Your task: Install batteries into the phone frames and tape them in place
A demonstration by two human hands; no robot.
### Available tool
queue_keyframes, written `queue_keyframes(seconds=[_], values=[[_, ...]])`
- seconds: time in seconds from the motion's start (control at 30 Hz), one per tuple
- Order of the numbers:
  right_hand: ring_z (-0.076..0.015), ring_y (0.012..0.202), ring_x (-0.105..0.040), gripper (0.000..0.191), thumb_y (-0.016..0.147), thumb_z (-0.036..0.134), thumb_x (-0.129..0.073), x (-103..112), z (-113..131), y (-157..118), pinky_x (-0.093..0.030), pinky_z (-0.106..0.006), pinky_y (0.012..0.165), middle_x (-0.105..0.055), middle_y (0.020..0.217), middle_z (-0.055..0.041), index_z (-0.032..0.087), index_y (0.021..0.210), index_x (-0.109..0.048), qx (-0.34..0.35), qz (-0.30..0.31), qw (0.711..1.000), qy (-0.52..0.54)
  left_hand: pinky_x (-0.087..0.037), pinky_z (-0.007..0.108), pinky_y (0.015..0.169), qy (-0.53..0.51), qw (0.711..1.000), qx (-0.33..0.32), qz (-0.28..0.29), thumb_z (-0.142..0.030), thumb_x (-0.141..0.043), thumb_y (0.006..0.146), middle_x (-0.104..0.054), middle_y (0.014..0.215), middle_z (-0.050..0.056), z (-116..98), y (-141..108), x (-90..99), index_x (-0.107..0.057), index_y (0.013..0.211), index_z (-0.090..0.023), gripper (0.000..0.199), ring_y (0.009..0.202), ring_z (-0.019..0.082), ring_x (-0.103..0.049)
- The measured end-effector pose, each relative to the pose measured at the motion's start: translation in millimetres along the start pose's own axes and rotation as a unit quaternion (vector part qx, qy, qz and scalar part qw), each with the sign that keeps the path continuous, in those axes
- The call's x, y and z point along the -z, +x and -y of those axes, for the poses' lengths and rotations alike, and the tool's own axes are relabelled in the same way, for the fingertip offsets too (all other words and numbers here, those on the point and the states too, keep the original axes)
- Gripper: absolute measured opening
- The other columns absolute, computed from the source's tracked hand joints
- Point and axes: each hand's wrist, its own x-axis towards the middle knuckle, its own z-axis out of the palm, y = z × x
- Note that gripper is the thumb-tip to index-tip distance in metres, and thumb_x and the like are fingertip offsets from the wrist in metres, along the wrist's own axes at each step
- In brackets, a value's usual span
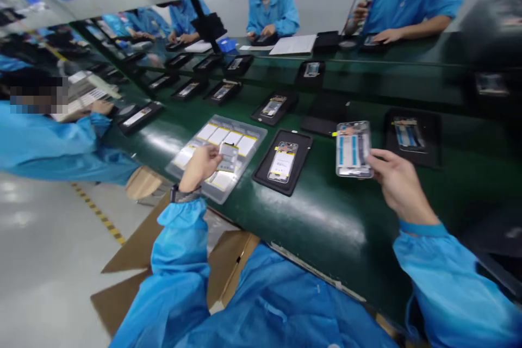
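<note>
Between the thumb and fingers of my left hand [200, 166] is a flat silvery phone battery [229, 158], raised over a clear plastic tray [258, 131]. Several white batteries with yellow edges lie in rows in that tray. My right hand [397, 182] grips the right edge of an opened phone frame [353, 149], held above the green bench. Its inside faces me, with blue strips and a yellow tab at the upper left. Between my hands, a black tray [263, 173] lies on the bench, holding another phone frame [283, 161] with a white battery in it.
A black tray with a phone frame [410, 135] lies right of my right hand. More black trays [274, 107] line the bench's far side. Co-workers [272, 11] sit opposite, and another person [53, 136] is at the left. An open cardboard box [232, 255] stands below the edge.
</note>
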Motion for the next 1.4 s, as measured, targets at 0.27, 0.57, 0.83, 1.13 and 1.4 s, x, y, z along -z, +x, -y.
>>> queue_keyframes(seconds=[0.27, 0.57, 0.83, 1.13, 1.4], values=[[-0.0205, 0.064, -0.069, 0.051, 0.064, 0.049, -0.089, -14.4, -50.8, -27.3, -0.051, -0.029, 0.06, -0.075, 0.074, -0.0039, 0.019, 0.1, -0.067, -0.024, 0.035, 0.997, 0.059, -0.052, 0.024, 0.051, -0.468, 0.852, -0.101, 0.211, -0.045, -0.086, 0.063, -0.076, 0.081, 0.007, -146.9, -7.0, -132.6, -0.07, 0.101, -0.013, 0.052, 0.064, 0.017, -0.067], [-0.0219, 0.073, -0.072, 0.051, 0.075, 0.052, -0.085, -9.7, -78.8, -39.5, -0.054, -0.033, 0.072, -0.078, 0.086, -0.0037, 0.023, 0.111, -0.061, -0.019, 0.057, 0.995, 0.084, -0.043, 0.021, 0.041, -0.464, 0.84, -0.103, 0.263, -0.045, -0.085, 0.068, -0.073, 0.077, 0.005, -177.8, -25.9, -175.2, -0.068, 0.099, -0.013, 0.047, 0.049, 0.01, -0.056], [-0.0213, 0.077, -0.072, 0.05, 0.08, 0.053, -0.081, -8.4, -81.8, -48.1, -0.055, -0.033, 0.078, -0.077, 0.087, -0.0021, 0.025, 0.115, -0.059, -0.031, 0.076, 0.993, 0.081, -0.053, 0.022, 0.055, -0.397, 0.904, -0.123, 0.102, -0.036, -0.088, 0.067, -0.065, 0.082, 0.003, -170.8, -31.8, -187.4, -0.067, 0.087, -0.016, 0.035, 0.068, 0.013, -0.062], [-0.0217, 0.068, -0.071, 0.046, 0.078, 0.059, -0.082, -6.0, -78.5, -44.6, -0.057, -0.034, 0.069, -0.074, 0.076, 0.0002, 0.025, 0.095, -0.057, -0.049, 0.047, 0.995, 0.067, -0.048, 0.022, 0.052, -0.452, 0.826, -0.115, 0.316, -0.044, -0.084, 0.076, -0.069, 0.077, 0.002, -166.7, -29.2, -190.8, -0.065, 0.092, -0.015, 0.038, 0.058, 0.011, -0.059], [-0.016, 0.058, -0.062, 0.04, 0.086, 0.056, -0.076, -9.2, -85.0, -51.1, -0.052, -0.031, 0.062, -0.066, 0.067, 0.0039, 0.025, 0.088, -0.05, -0.015, 0.073, 0.997, 0.029, -0.057, 0.029, 0.076, -0.523, 0.801, -0.06, 0.284, -0.059, -0.069, 0.088, -0.075, 0.102, 0.008, -183.3, -57.7, -206.8, -0.064, 0.109, -0.017, 0.047, 0.086, 0.02, -0.072]])
